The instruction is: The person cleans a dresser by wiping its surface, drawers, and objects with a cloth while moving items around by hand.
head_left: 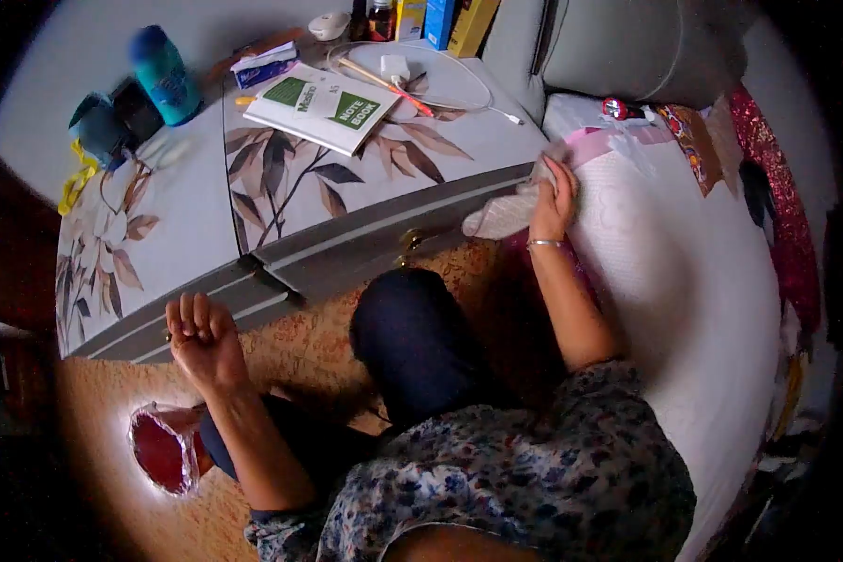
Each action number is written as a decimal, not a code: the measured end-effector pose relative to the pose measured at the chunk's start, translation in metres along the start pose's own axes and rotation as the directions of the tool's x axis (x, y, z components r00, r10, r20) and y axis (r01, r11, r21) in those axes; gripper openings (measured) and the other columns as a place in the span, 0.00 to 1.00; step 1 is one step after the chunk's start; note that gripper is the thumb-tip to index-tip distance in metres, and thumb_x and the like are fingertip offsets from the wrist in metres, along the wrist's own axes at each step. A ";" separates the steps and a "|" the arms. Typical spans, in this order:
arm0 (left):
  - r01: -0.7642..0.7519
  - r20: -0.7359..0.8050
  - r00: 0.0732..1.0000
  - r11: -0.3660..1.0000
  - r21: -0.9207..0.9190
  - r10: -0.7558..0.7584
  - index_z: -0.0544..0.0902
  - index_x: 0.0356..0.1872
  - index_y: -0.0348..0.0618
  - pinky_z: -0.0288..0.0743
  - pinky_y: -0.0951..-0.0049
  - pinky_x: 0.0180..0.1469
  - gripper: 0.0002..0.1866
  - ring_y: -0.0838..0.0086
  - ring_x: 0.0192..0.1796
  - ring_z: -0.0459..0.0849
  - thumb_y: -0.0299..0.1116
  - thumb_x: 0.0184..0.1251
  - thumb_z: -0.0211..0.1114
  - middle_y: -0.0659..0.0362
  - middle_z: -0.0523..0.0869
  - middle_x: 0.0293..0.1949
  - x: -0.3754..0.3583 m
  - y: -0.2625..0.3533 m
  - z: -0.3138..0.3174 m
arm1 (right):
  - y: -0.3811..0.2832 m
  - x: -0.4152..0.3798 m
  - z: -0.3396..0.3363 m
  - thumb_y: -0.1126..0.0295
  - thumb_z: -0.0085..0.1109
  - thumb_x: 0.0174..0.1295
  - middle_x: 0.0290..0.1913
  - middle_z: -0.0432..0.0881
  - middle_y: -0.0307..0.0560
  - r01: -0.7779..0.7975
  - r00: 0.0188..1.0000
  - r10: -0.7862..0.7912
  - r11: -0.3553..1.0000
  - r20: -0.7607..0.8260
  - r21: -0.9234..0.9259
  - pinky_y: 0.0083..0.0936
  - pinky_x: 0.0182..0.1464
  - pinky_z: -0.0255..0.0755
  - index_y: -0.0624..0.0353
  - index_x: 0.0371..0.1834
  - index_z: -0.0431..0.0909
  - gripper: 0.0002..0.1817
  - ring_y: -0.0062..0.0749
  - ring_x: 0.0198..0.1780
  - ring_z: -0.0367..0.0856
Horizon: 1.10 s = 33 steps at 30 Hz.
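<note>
My right hand (pixel 554 201) is closed on a pale, patterned cloth (pixel 501 215). One end of the cloth hangs to the left over the front edge of the dresser, and a bit shows above my fingers. That hand is between the dresser's right corner and the white bed (pixel 665 244). My left hand (pixel 203 345) is raised by the dresser's left front edge, palm towards me, with its fingers curled in and nothing visible in them. On the dresser top (pixel 347 201), printed with leaves, lies a white and green notebook (pixel 323 108).
A teal bottle (pixel 167 80), a white cable (pixel 492 94), an orange pencil (pixel 384 86) and several boxes and jars stand or lie on the dresser. A foil-rimmed red container (pixel 164 450) is on the floor at left. A flashlight (pixel 623 110) lies on the bed.
</note>
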<state>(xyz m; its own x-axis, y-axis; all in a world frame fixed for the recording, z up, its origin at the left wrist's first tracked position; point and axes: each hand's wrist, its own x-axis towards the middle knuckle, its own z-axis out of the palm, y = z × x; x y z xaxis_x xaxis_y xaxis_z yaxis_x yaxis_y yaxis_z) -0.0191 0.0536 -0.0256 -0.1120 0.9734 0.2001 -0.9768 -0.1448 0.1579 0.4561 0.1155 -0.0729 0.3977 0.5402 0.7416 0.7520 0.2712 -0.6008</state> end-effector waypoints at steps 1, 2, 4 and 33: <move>-0.013 -0.077 0.997 1.000 0.003 0.013 0.64 0.20 0.48 0.50 0.77 0.22 0.15 0.79 0.20 0.54 0.26 0.69 0.52 0.66 0.60 0.19 -0.002 0.002 0.001 | 0.016 -0.015 0.005 0.77 0.53 0.58 0.51 0.78 0.45 -0.232 0.965 0.245 0.964 -0.093 0.131 0.28 0.62 0.63 0.61 0.52 0.78 0.17 0.33 0.55 0.73; -0.026 -0.154 0.988 1.000 0.009 0.028 0.64 0.20 0.48 0.50 0.76 0.22 0.15 0.80 0.20 0.55 0.28 0.69 0.52 0.66 0.61 0.19 -0.005 0.004 0.001 | 0.034 -0.032 0.012 0.75 0.56 0.58 0.50 0.77 0.45 -0.436 0.862 0.486 0.857 -0.147 0.275 0.28 0.60 0.64 0.62 0.53 0.76 0.18 0.32 0.54 0.73; -0.036 -0.118 0.992 0.999 0.027 0.038 0.64 0.20 0.48 0.50 0.77 0.22 0.15 0.80 0.20 0.55 0.28 0.70 0.52 0.67 0.60 0.19 -0.009 0.007 0.002 | 0.067 -0.066 0.038 0.72 0.61 0.56 0.51 0.77 0.45 -0.558 0.802 0.577 0.816 -0.153 0.153 0.28 0.58 0.66 0.64 0.54 0.74 0.21 0.31 0.52 0.73; 0.076 -0.367 0.921 0.863 0.499 0.131 0.73 0.30 0.48 0.65 0.77 0.30 0.04 0.77 0.27 0.70 0.25 0.62 0.52 0.65 0.74 0.26 -0.044 0.012 0.007 | -0.058 -0.174 0.181 0.60 0.42 0.66 0.54 0.80 0.50 -0.937 -0.321 0.120 -0.188 0.940 -0.296 0.42 0.59 0.73 0.57 0.59 0.73 0.22 0.44 0.55 0.78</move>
<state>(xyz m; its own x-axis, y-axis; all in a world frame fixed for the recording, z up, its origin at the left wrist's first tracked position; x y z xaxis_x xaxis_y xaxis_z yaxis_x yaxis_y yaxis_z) -0.0250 0.0076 -0.0258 -0.2986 0.9425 -0.1499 -0.7605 -0.1401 0.6341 0.2481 0.1500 -0.2215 -0.5314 0.6077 -0.5902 -0.3585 -0.7926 -0.4933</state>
